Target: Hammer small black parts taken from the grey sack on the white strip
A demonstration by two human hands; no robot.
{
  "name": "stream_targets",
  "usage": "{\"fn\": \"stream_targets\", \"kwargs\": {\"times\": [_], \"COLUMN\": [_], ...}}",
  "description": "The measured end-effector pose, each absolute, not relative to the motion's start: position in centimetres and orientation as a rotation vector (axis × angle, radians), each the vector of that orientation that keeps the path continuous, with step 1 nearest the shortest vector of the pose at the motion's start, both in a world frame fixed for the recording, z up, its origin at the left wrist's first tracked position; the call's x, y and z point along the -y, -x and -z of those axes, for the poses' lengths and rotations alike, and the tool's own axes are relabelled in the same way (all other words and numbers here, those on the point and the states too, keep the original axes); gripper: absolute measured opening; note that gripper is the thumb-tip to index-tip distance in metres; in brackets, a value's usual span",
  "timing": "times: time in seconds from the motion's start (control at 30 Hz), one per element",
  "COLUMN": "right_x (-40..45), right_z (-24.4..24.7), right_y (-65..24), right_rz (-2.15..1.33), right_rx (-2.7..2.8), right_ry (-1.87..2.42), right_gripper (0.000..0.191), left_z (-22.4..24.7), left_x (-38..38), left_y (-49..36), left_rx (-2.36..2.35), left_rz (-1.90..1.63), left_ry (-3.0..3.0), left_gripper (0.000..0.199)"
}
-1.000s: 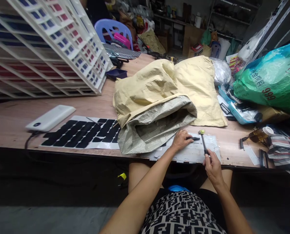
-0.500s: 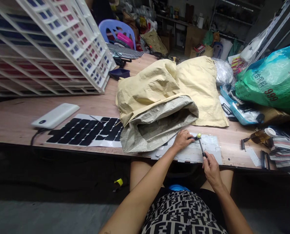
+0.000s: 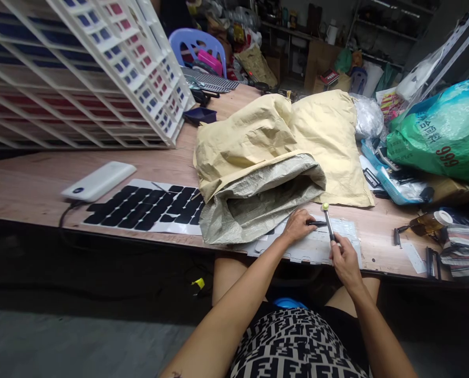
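Observation:
My left hand (image 3: 297, 226) pinches a small black piece (image 3: 318, 223) over a pale, translucent sheet (image 3: 346, 239) at the table's front edge. Closed round the dark handle of a small hammer (image 3: 329, 220) is my right hand (image 3: 345, 258); the hammer's yellowish head is raised just beyond the black piece, apart from it. Beside my left hand a yellow sack (image 3: 246, 142) lies with its grey mouth open toward me. To the left, rows of black pieces (image 3: 139, 207) lie on a white sheet.
A white crate (image 3: 155, 100) stands at the left, with a white power bank (image 3: 99, 181) before it. A second yellow sack (image 3: 329, 142), a blue basket (image 3: 395, 189), a green bag (image 3: 439, 131) and an amber bottle (image 3: 425, 223) are to the right.
The hammer head has lifted away from the black piece in my left hand. The whole view has shifted a little, so the table's things appear farther right.

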State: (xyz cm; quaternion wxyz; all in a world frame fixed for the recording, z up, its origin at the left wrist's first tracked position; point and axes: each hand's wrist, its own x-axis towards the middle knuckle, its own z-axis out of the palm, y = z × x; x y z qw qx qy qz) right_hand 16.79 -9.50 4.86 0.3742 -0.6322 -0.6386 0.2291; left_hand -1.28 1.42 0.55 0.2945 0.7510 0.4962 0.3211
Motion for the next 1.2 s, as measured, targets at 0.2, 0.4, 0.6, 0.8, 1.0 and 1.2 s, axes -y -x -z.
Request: {"fn": "stream_targets", "kwargs": {"times": [0.2,0.4,0.6,0.8,1.0,1.2], "right_x": [0.6,-1.5,-1.3,-1.4,-1.4,-1.2], "right_z": [-4.2,-2.1,-1.9,-1.5,-1.4,-1.4], "right_y": [-19.0,-19.0,-18.9,-19.0,-18.9,-19.1], "right_rz": [-0.124,-0.013,-0.048,-0.008,0.027,0.024], "right_rx": [1.814,1.791,1.783,1.8,1.811,1.821], "right_ry": [1.936,2.089,2.113,2.088,2.089,2.06], "right_gripper": [0.035,0.038,0.037,0.035,0.033,0.032], "left_z": [-0.5,0.0,-0.9,-1.2,4.1,4.0], "left_x": [-1.4,-1.5,0.1,10.5,15.5,13.3], "left_y": [1.3,1.4,1.5,3.5,4.4,4.2], "left_rx": [-1.327,-1.322,-1.258,-0.918,-1.369,-1.406], "left_rz": [-0.858,-0.885,-1.022,-1.0,-0.329,0.177], "left_ry": [-2.013,-2.005,-1.967,-2.009,-1.888,-1.843], "left_gripper": [0.017,0.017,0.013,0.02,0.025,0.023]}}
